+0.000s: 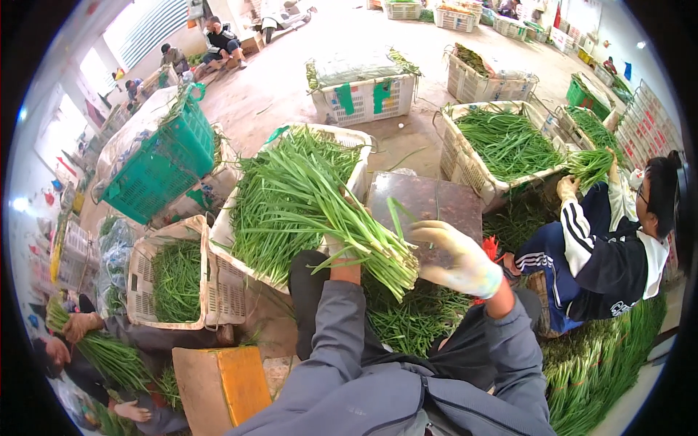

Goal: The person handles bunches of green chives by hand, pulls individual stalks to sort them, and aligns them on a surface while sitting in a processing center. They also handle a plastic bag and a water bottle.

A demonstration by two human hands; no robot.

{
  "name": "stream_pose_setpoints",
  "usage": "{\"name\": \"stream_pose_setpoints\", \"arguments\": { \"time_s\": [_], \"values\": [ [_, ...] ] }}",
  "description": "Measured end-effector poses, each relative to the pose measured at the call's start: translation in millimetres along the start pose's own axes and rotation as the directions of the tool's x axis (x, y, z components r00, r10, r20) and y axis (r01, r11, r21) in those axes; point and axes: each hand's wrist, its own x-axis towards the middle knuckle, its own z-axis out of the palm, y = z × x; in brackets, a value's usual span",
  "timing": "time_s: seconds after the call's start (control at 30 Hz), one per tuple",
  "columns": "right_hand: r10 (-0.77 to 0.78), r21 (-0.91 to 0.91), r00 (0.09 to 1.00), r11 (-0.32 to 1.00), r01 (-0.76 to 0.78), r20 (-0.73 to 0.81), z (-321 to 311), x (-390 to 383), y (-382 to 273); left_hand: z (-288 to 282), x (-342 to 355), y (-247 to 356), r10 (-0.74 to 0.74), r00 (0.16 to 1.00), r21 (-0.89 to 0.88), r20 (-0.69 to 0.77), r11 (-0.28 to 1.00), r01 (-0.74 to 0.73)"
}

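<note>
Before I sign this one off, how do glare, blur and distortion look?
Head view, glare: the upper-left window and far floor look washed out; head view, blur: the gloved right hand looks slightly smeared, the bunch of greens crisper; head view, distortion: straight edges bend toward a black rounded border.

From wearer: crate at 11 o'clock, left hand with bundle above it. Slab at 12; right hand nearer, at 1. 2nd crate farther, at 1. Co-worker at 2, greens heap at 3. Box at 9, 3rd crate at 10.
</note>
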Motion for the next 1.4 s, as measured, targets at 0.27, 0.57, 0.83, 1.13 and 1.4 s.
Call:
{"name": "stream_pose_setpoints", "arguments": {
  "time_s": [0.27,0.57,0.83,1.13,1.4],
  "values": [
    [-0.249,-0.736,0.939,0.677,-0.005,-0.235,75.5,49.1,24.7,-29.9,-21.2,-37.8,0.139,0.987,0.257,0.081,0.954,-0.156],
    [0.098,-0.571,0.954,0.782,-0.25,-0.283,45.7,-12.6,-5.0,-60.2,-26.8,-36.2,-0.115,0.989,0.164,-0.089,0.978,0.128],
    [0.545,-0.315,0.836,0.785,-0.534,-0.06,77.3,47.1,64.8,-94.9,-47.7,-42.5,-0.118,0.957,0.458,-0.266,0.858,0.233],
    [0.515,0.23,0.851,0.845,-0.484,-0.103,96.7,-10.2,160.7,-32.9,-45.7,-81.9,-0.04,0.883,0.48,-0.467,0.827,0.291],
    [0.331,0.236,0.927,0.929,-0.286,-0.178,99.6,-38.5,169.0,10.8,-45.7,-76.1,-0.063,0.921,0.802,-0.383,0.472,0.366]
  ]
}}
